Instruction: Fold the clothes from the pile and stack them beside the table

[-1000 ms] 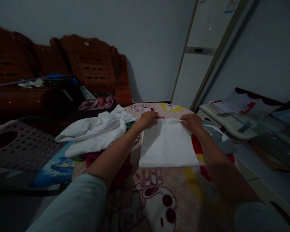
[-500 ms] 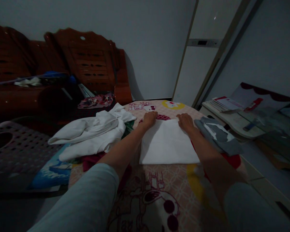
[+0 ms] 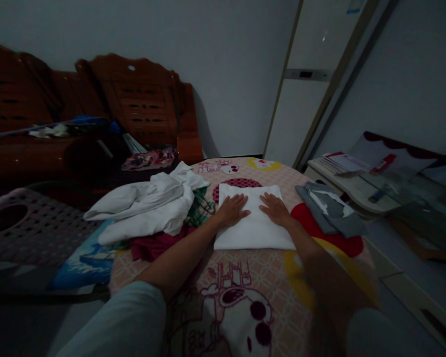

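Observation:
A folded white cloth (image 3: pixel 253 233) lies flat on a round table with a pink cartoon-print cover (image 3: pixel 245 297). My left hand (image 3: pixel 233 208) rests palm down on the cloth's left half, fingers stretched out. My right hand (image 3: pixel 275 209) lies flat on its right half, fingers spread. Neither hand holds anything.
A heap of white garments (image 3: pixel 148 203) with red and checked cloth under it sits at the table's left. A folded grey garment (image 3: pixel 330 210) lies at the right. Wooden chairs (image 3: pixel 141 104), a perforated plastic stool (image 3: pixel 29 223) and a low shelf with papers (image 3: pixel 349 171) surround the table.
Both hands slid from the cloth's far edge toward me onto its middle and flattened out. The cloth now looks shorter than before.

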A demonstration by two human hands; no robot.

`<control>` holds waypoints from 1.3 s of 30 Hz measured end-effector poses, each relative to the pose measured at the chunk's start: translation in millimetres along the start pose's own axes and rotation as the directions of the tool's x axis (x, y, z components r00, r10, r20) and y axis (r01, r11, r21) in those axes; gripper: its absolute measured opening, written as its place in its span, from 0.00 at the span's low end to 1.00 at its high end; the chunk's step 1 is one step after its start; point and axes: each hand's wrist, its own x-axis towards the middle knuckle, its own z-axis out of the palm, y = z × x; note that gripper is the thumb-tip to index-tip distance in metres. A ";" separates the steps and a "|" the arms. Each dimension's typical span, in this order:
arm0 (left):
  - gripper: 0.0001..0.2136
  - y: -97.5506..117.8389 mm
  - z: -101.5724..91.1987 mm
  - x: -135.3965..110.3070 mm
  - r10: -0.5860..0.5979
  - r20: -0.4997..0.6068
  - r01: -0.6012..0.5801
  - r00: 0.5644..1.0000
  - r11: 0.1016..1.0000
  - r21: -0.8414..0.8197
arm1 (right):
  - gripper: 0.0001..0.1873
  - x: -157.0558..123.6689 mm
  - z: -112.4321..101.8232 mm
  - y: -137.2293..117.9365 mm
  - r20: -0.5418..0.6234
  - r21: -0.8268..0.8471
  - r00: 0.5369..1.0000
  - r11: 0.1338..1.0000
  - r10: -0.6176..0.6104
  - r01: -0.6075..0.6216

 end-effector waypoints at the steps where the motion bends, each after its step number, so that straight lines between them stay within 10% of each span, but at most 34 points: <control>1: 0.30 -0.9 -1.5 -0.5 -0.014 -0.003 0.014 1.000 1.000 0.001 | 0.30 -2.3 -2.7 -0.7 0.005 0.004 1.000 1.000 -0.005 0.005; 19: 0.27 -13.5 -9.3 -5.8 -0.041 0.043 0.040 0.998 0.999 0.031 | 0.27 -24.7 12.9 1.1 -0.135 -0.051 0.989 0.998 -0.052 0.045; 33: 0.31 40.4 10.7 -70.6 0.156 -0.023 -0.157 0.988 0.985 -0.078 | 0.28 -52.7 27.6 -25.7 -0.213 0.060 0.965 0.984 -0.151 0.167; 39: 0.33 18.8 0.9 -51.4 0.095 -0.023 -0.098 0.995 0.972 -0.215 | 0.26 -48.1 33.7 -19.1 -0.259 0.235 0.960 0.956 -0.112 0.174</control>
